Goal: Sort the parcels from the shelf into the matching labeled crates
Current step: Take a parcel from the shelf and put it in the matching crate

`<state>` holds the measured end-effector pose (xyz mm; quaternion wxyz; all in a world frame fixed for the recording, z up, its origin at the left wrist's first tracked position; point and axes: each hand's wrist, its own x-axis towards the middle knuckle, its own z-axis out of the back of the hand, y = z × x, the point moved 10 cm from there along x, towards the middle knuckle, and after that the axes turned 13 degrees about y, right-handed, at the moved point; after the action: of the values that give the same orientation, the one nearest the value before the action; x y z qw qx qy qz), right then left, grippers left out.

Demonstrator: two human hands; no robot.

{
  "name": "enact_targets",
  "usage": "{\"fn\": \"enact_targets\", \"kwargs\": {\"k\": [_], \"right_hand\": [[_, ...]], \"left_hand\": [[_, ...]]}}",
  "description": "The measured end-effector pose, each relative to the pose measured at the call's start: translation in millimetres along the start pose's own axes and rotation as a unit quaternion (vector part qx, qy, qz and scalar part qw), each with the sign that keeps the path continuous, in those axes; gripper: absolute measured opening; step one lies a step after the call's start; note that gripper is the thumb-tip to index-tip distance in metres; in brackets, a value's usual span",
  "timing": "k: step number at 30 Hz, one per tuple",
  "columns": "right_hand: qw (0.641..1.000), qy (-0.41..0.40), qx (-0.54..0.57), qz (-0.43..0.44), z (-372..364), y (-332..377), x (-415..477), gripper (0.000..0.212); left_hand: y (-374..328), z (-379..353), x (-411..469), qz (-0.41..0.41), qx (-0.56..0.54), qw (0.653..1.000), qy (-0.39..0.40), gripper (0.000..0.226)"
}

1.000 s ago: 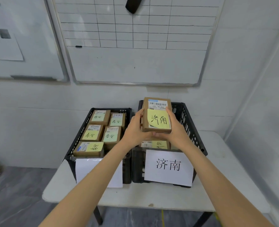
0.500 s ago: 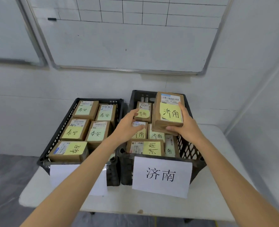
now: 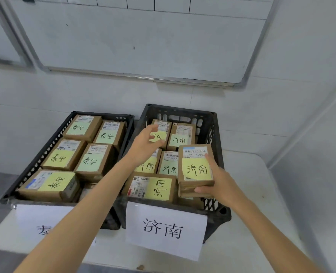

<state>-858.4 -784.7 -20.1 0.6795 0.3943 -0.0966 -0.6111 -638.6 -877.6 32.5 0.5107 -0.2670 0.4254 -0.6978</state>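
Observation:
My right hand (image 3: 221, 182) grips a brown cardboard parcel (image 3: 196, 169) with a yellow note reading 济南, low at the front right of the right black crate (image 3: 214, 138). That crate carries a white paper label 济南 (image 3: 166, 230) and holds several similar parcels. My left hand (image 3: 146, 143) hovers over the crate's back-left parcel (image 3: 161, 133), fingers relaxed and loosely spread, holding nothing. The left black crate (image 3: 45, 152) holds several parcels marked 泰安, and my left forearm partly covers its white label (image 3: 43, 223).
Both crates stand side by side on a white table (image 3: 247, 223) against a white wall. A whiteboard (image 3: 135, 36) hangs above. The wall corner is close on the right. Bare table surface lies to the right of the crates.
My right hand has lowered the parcel from above the crate's back down to its front right. My left hand let go of the parcel and moved over the back-left parcel. The view has tilted downward.

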Motion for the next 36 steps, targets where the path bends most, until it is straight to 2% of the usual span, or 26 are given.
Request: {"fn": "enact_targets", "kwargs": {"k": [6,16,25,32,36], "right_hand": [[0.999,0.038,0.005,-0.025,-20,-9,3,0.113],[0.996,0.005,0.002,-0.087,-18,-19,-5,0.114],[0.985,0.044,-0.056,-0.160,-28,-28,1,0.118],[0.980,0.076,-0.039,-0.181,-52,-42,15,0.119],[0.968,0.136,-0.076,-0.195,-64,-41,16,0.111]], "left_hand": [[7,-6,22,0.000,0.023,0.999,0.030,0.053],[9,-16,42,-0.028,0.066,0.995,0.064,0.051],[13,-24,47,-0.038,0.051,0.994,0.087,0.049],[19,-25,47,-0.038,0.056,0.993,0.098,0.048],[22,-25,46,-0.035,0.054,0.993,0.103,0.046]]}}
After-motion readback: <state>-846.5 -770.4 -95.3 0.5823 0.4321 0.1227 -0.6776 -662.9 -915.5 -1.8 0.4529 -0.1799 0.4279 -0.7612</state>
